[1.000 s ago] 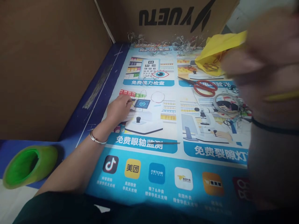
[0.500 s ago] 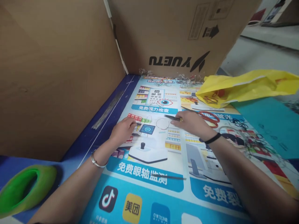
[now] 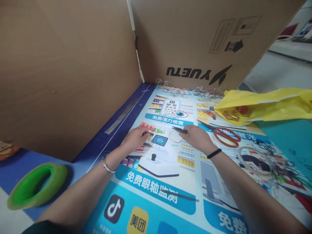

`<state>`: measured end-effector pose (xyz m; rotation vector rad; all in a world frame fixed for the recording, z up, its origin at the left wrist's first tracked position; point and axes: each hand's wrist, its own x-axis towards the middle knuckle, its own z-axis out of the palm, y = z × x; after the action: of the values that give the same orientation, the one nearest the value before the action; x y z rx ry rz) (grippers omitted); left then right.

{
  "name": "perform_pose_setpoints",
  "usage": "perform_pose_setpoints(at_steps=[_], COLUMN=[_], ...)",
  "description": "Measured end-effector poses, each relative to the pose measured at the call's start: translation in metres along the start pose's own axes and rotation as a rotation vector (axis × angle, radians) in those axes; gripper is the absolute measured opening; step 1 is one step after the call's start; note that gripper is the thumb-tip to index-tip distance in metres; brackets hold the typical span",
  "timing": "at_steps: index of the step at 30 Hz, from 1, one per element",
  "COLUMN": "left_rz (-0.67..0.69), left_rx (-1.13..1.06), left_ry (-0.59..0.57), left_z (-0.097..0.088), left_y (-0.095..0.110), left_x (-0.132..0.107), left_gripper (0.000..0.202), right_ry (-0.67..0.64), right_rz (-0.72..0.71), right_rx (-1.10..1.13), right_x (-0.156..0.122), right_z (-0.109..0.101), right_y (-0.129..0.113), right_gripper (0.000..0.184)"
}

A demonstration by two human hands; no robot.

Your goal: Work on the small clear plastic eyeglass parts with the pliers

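My left hand (image 3: 137, 139) is closed in a pinch above the printed sheet (image 3: 168, 151); whatever lies between its fingertips is too small to make out. Long-nosed pliers (image 3: 178, 130) are in my right hand (image 3: 198, 139), their dark tips pointing left with a slight gap between them. A thin wire loop (image 3: 170, 137) shows just beneath the pliers, close to my right fingertips. Red-handled scissors (image 3: 226, 137) lie right of that hand, blades towards it. A thin dark strip (image 3: 182, 195) rests nearer to me on the sheet.
Cardboard panels (image 3: 58, 71) wall off the left and back. A tape roll (image 3: 36, 187) stands at lower left. Straight wires (image 3: 122, 117) lie on the blue strip. A yellow bag (image 3: 273, 104) sits at right, above tangled loops (image 3: 264, 143). Shiny wire scraps (image 3: 207, 93) line the back.
The whole view has shifted, so most things appear further right and lower. Both hands stay about where they were over the sheet, the pliers still in my right hand. Their tips look slightly further apart.
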<state>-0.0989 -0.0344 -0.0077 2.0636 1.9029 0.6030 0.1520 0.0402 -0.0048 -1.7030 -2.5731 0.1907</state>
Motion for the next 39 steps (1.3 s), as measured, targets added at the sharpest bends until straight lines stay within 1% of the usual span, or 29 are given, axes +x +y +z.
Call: perform_pose_setpoints(at_steps=[4,7,12,16,18,21,25,28,32,34,36,39], left_rz=[0.032,0.032,0.048,0.015,0.012,0.014,0.077,0.107,0.089,0.096,0.09,0.038], left_rx=[-0.027,0.058,0.158,0.24,0.29,0.403,0.555,0.606,0.584,0.552,0.518,0.464], left_ry=[-0.004,-0.009,-0.048,-0.105,-0.115,-0.064,-0.037,-0.047,-0.055,-0.028,0.006,0.027], left_z=[0.001,0.004,0.01,0.014,0.017,0.023,0.029,0.031,0.03,0.029,0.027,0.025], left_y=[0.008,0.017,0.029,0.032,0.033,0.037,0.045,0.046,0.042,0.041,0.041,0.042], left_x=[0.013,0.03,0.058,0.069,0.068,0.06,0.049,0.048,0.05,0.051,0.051,0.052], left_gripper=[0.017,0.014,0.014,0.015,0.016,0.018,0.023,0.026,0.025,0.024,0.023,0.023], right_ry=[0.009,0.026,0.043,0.062,0.079,0.109,0.148,0.18,0.272,0.314,0.332,0.318], right_rz=[-0.041,-0.04,-0.043,-0.035,-0.039,-0.049,-0.048,-0.055,-0.088,-0.099,-0.107,-0.126], right_rx=[0.014,0.015,0.0,0.015,0.02,0.012,0.004,0.029,0.094,0.123,0.135,0.127], right_x=[0.0,0.0,0.001,0.002,0.002,0.003,0.004,0.003,0.002,0.002,0.001,0.0], right_z=[0.0,0.001,0.003,0.005,0.006,0.009,0.011,0.013,0.015,0.017,0.017,0.015], right_y=[0.001,0.001,0.001,0.002,0.003,0.003,0.001,0.0,0.0,0.0,0.0,-0.001], right_gripper=[0.025,0.025,0.026,0.029,0.028,0.027,0.028,0.031,0.034,0.033,0.032,0.032])
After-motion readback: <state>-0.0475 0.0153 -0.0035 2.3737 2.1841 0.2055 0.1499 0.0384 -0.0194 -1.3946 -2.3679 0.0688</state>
